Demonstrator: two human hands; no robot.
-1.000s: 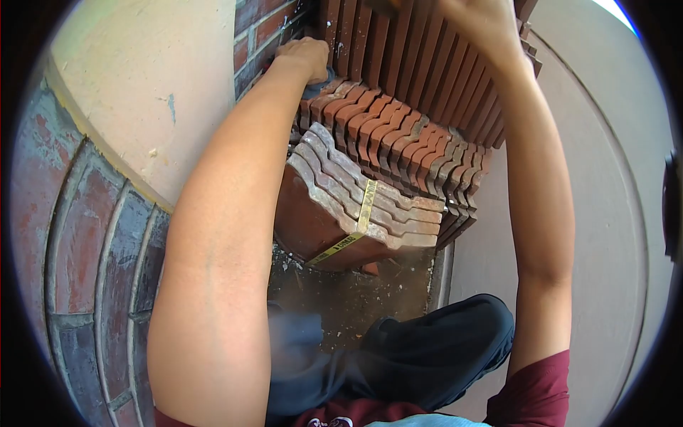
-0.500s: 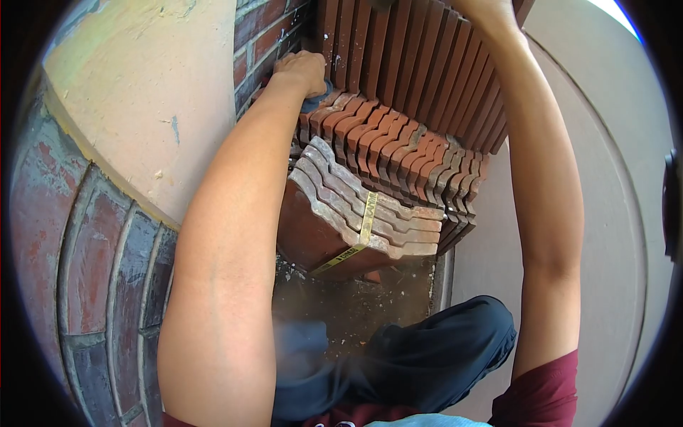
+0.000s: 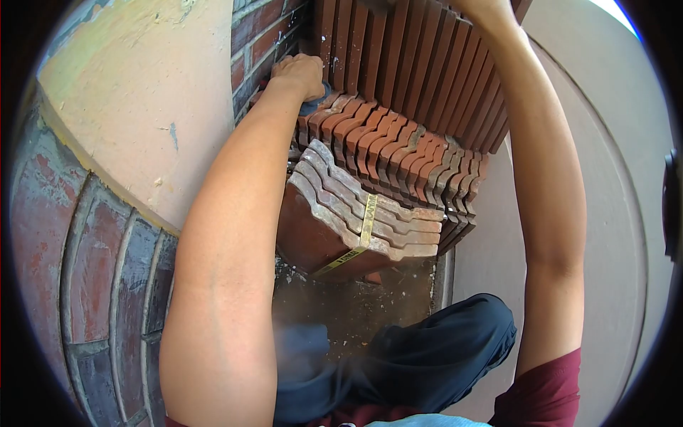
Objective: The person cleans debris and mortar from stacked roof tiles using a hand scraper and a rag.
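Item by item, then: left hand (image 3: 300,75), fingers curled in, beside the brick wall (image 3: 260,43) at the far corner; what it closes on, if anything, is hidden. Directly under it, one blue-grey item (image 3: 311,105), apparently cloth. Right hand (image 3: 478,8), raised and cut off at the top edge; its grasp cannot be told. Near it, one dark blurred object (image 3: 378,4), unidentified.

Roof-type tiles, reddish clay, one long row (image 3: 388,139), set on edge, close-packed, beside and beyond the left hand. Behind them, more brown-red pieces (image 3: 398,64), standing upright. In front, one leaning bundle (image 3: 309,228), pale-edged, bound by a yellow lettered band (image 3: 368,220).

Handling, by judgement: stiff, fairly heavy, brittle at corners, rough and dusty. Best hold: both hands on opposite edges, one tile at a time, the band being a poor handle.

Obstructions: the bundle blocks the near side of the row; brick closes in on the left, a smooth pale wall (image 3: 619,213) on the right. Underneath, gritty floor (image 3: 356,302) with pale crumbs; nearest, a bent knee (image 3: 469,331) in dark trousers.
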